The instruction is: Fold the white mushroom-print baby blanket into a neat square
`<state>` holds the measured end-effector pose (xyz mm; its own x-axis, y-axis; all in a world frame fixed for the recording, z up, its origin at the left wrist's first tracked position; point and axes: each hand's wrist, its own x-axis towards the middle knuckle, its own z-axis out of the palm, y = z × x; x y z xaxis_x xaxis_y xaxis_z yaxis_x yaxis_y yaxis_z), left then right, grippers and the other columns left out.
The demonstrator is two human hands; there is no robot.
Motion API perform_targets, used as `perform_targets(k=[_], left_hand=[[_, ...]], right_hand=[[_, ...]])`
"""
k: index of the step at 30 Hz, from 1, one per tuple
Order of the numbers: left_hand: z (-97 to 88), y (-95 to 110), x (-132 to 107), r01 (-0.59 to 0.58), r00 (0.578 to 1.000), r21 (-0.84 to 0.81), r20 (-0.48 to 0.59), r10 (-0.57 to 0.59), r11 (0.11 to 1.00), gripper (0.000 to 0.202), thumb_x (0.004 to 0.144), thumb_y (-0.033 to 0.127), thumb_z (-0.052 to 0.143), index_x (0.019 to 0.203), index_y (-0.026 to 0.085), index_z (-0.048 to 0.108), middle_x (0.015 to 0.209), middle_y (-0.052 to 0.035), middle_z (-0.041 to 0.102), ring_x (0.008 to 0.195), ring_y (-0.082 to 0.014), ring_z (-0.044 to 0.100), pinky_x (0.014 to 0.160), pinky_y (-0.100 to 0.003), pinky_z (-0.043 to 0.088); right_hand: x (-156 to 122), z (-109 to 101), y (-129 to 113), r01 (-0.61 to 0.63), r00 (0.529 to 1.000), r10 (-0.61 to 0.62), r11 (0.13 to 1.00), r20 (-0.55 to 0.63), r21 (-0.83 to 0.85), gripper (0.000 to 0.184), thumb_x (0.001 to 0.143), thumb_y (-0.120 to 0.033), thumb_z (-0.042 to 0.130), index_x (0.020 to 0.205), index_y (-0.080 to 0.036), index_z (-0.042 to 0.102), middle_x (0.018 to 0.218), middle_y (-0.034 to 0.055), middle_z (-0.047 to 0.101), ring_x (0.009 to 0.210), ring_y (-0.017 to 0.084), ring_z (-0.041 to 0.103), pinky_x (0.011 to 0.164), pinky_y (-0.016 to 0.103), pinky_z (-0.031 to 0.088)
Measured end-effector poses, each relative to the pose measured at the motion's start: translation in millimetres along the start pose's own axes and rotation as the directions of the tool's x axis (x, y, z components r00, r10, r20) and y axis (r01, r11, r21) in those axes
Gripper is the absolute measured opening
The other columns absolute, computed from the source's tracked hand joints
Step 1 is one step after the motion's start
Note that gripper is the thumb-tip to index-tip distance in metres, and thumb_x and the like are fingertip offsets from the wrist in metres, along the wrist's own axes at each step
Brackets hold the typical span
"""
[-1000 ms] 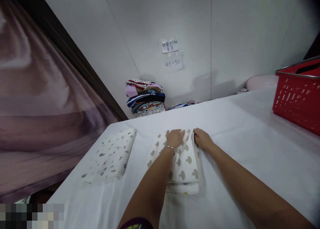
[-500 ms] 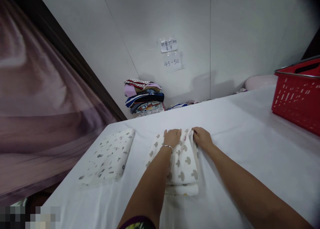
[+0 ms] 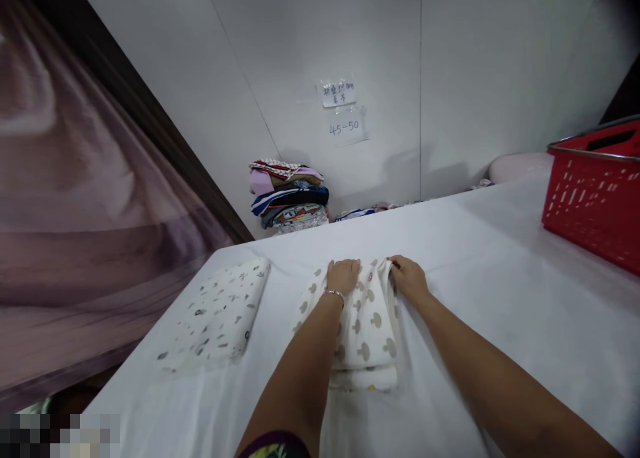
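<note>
A folded white cloth with grey mouse-head prints (image 3: 367, 325) lies on the white table (image 3: 500, 298) in front of me, on top of another folded white piece. My left hand (image 3: 343, 275), a thin bracelet at its wrist, rests flat on the far end of the cloth with its fingers stretched out. My right hand (image 3: 407, 278) pinches the cloth's far right corner, fingers closed on the fabric. A second folded white cloth with small dark prints (image 3: 217, 315) lies to the left, apart from both hands.
A red plastic basket (image 3: 593, 195) stands at the table's right side. A stack of folded colourful clothes (image 3: 290, 195) sits beyond the far edge against the white wall, under two paper notes (image 3: 343, 111). A mauve curtain (image 3: 75, 211) hangs on the left.
Both hands stayed at the far end of the printed cloth; the left hand shifted slightly left and the right hand closed more on the corner. The view barely moved.
</note>
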<state>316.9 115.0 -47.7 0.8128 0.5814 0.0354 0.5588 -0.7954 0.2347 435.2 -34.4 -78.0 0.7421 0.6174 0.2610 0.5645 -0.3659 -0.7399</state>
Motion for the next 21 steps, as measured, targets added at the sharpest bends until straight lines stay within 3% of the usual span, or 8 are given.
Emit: perform_targets(k=[5,11,16,21], left_hand=[[-2.9,10,-8,-0.026,0.999,-0.062,-0.045,0.023,0.998,0.040,0.094,0.041,0.026,0.123,0.028,0.051,0.132,-0.0013,0.052,0.124,-0.0187,0.041,0.110,-0.046,0.018],[-5.3,35,-19,-0.170,0.986,-0.181,-0.033,0.166,0.969,0.046,0.093,0.048,0.027,0.128,0.028,0.048,0.137,-0.0012,0.047,0.128,-0.0178,0.038,0.110,-0.039,0.022],[0.8,42,-29,-0.226,0.973,-0.108,0.029,0.230,0.968,0.054,0.089,0.055,0.035,0.135,0.027,0.039,0.142,-0.0033,0.040,0.132,-0.0221,0.032,0.111,-0.046,0.017],[9.2,42,-37,-0.247,0.969,-0.005,0.015,0.247,0.969,0.055,0.089,0.051,0.037,0.139,0.028,0.031,0.146,-0.0030,0.033,0.135,-0.0222,0.026,0.112,-0.046,0.013]], right_hand=[[2,1,8,0.062,0.997,-0.064,0.997,0.049,0.055,0.024,0.077,-0.021,0.047,0.097,-0.022,0.061,0.093,0.0026,0.063,0.085,0.016,0.055,0.076,0.027,0.040],[2,3,6,0.180,0.983,-0.179,0.984,0.025,-0.017,0.021,0.075,-0.019,0.048,0.093,-0.020,0.058,0.091,0.0036,0.060,0.087,0.017,0.052,0.078,0.028,0.039],[4,2,5,0.099,0.995,-0.098,0.995,0.031,-0.017,0.021,0.075,-0.015,0.044,0.088,-0.021,0.059,0.086,0.0016,0.063,0.082,0.015,0.053,0.073,0.025,0.038],[4,3,4,0.013,1.000,-0.012,1.000,0.014,-0.023,0.021,0.077,-0.019,0.043,0.086,-0.022,0.061,0.079,0.0003,0.065,0.072,0.015,0.055,0.064,0.024,0.037]])
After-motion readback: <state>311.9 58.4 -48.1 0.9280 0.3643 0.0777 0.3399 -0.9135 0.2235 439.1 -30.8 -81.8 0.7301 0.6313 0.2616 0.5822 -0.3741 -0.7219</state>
